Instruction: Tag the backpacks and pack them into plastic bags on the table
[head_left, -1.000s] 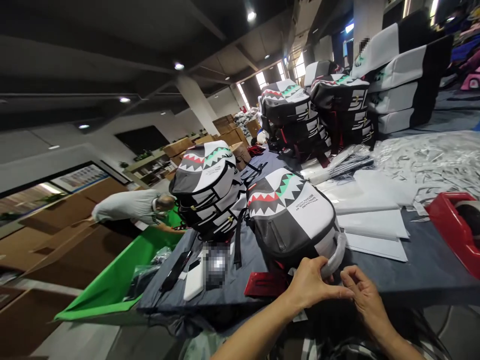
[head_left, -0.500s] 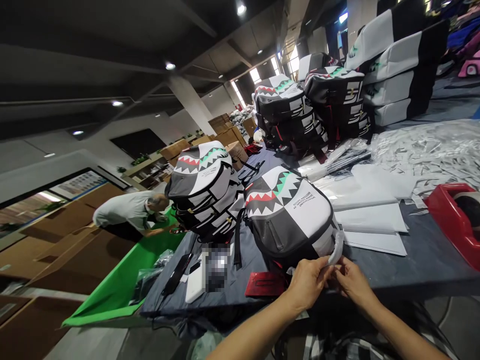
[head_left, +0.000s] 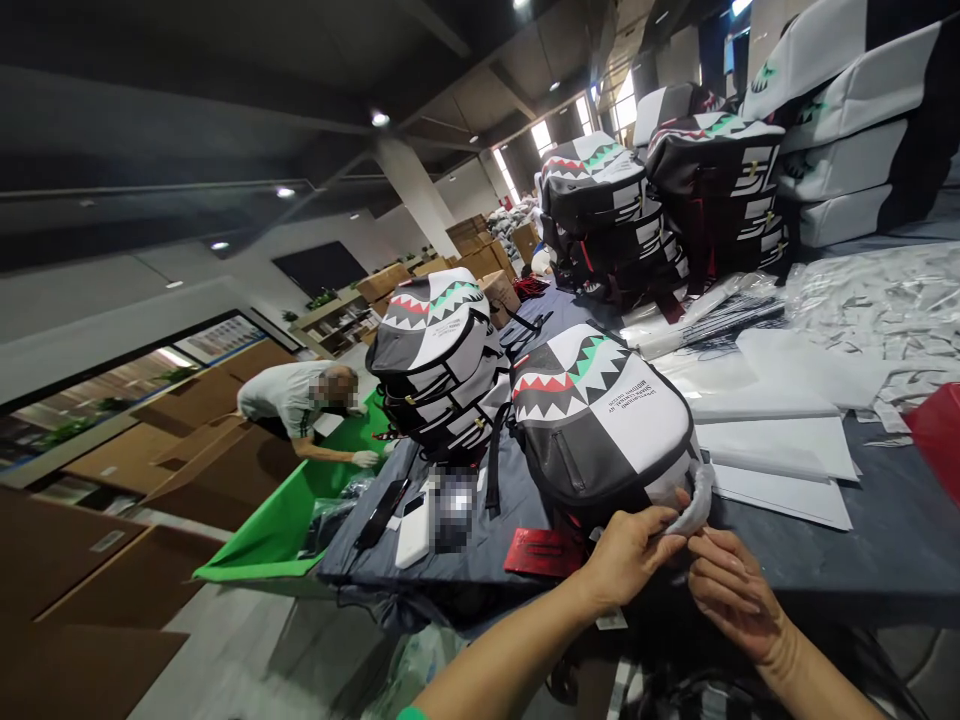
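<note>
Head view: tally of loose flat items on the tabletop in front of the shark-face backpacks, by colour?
Black, black slab: 1
White, white slab: 1
Red, red flat case: 1
Colour unreadable, blurred item: 1
Total: 4

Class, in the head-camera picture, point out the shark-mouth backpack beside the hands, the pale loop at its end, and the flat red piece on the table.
Grey-and-white shark-mouth backpack [head_left: 645, 425]: head view, on the white front panel.
Pale grey fabric loop [head_left: 699, 497]: head view, on its curved middle.
Flat red rectangular piece [head_left: 544, 552]: head view, on its upper face.
</note>
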